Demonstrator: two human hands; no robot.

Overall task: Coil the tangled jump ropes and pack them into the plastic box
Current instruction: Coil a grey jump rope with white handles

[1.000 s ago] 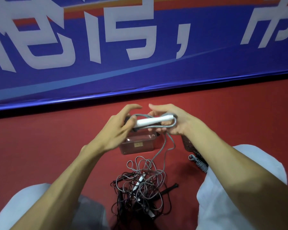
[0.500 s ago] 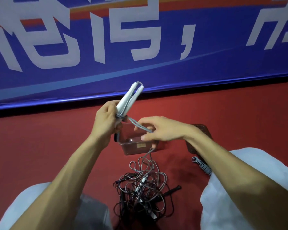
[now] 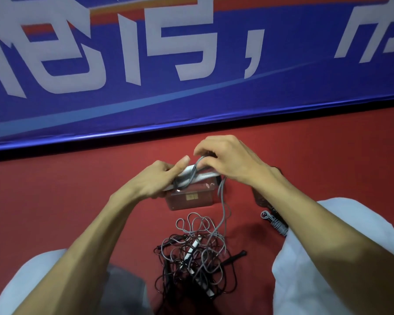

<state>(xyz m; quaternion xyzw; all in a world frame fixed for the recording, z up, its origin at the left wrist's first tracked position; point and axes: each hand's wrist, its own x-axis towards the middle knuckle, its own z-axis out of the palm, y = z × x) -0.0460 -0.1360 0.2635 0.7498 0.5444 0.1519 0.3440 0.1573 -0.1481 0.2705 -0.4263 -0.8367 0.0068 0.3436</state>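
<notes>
Grey rope [image 3: 222, 201] looped over white handles [image 3: 204, 176], held above the box [image 3: 191, 198].
The left hand [image 3: 155, 180] grips the paired handles; the right hand [image 3: 232, 160] pinches a rope loop on top of them. The rope trails down into the tangle [image 3: 191, 253] on the red floor [image 3: 66, 201], just before the clear box. A coiled rope [image 3: 274, 222] lies by the right forearm, with a blue banner [image 3: 282, 98] beyond.

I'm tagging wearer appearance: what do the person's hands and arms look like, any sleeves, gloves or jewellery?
Left hand and right hand are bare: no gloves, rings or watch visible. Left forearm and right forearm show no sleeves.
</notes>
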